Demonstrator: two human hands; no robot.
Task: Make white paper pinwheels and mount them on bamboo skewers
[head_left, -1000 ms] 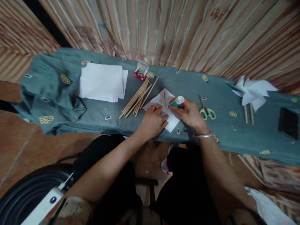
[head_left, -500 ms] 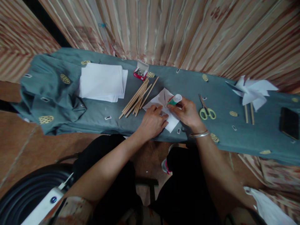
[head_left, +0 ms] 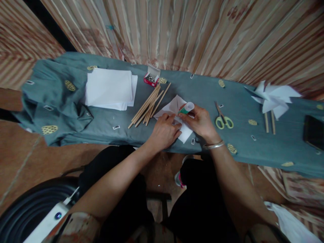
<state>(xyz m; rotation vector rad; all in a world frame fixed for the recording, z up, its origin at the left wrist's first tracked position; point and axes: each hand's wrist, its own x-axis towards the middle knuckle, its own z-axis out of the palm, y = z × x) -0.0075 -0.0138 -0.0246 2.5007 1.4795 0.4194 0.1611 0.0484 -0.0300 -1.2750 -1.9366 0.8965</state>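
A small square of white paper, with slits cut in from its corners, lies on the cloth in front of me. My left hand holds it at the left and near side, fingers bent onto it and covering part of it. A glue stick with a green label and white end is gripped in my right hand. It is tilted, its lower end at the middle of the paper; the tip is hidden by my fingers. Scissors with pale green handles lie just right of my right hand.
Left of the paper are several wooden sticks, a red box of metal pins and a stack of white paper. White paper pinwheels on sticks and a dark phone lie right. A pleated curtain hangs behind.
My right hand has shifted slightly left with the glue stick, which now leans further over. My left hand stays in place on the paper.
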